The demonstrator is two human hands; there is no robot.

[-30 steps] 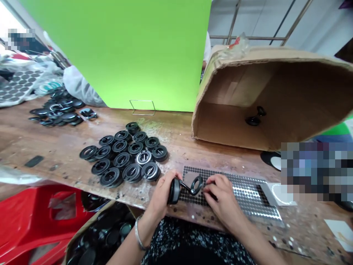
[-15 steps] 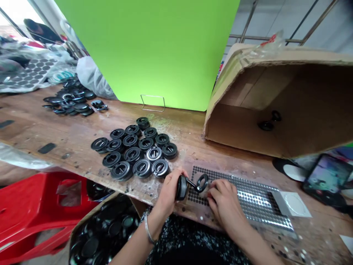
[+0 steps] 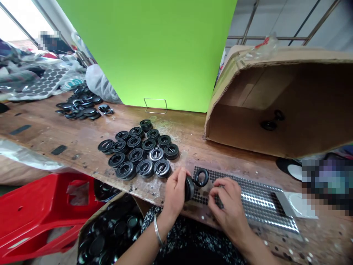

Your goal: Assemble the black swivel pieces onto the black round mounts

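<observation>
My left hand [image 3: 176, 191] grips a round black part [image 3: 189, 188] with a ribbed edge; a black ring [image 3: 201, 177] sticks out from it on the right. Just beside the ring is my right hand [image 3: 226, 197], its thumb and fingertips bent together over the sheet; whatever lies between them is too small to make out. Under that hand lies a silvery sheet [image 3: 256, 198] with rows of small black dots. Several round black parts [image 3: 145, 168] stand grouped on the wooden table [image 3: 190, 147] left of my hands.
A cardboard box [image 3: 242, 136] lies open at the right with a black part inside. Behind stands a green panel [image 3: 165, 55]. Black parts are heaped [image 3: 82, 105] at the back left. A red stool [image 3: 35, 209] and a filled box [image 3: 110, 228] are below left.
The ringed part in my left hand has turned, its ring now closer to the hand. The view has shifted slightly, moving the table items rightward. My right hand stays near the sheet.
</observation>
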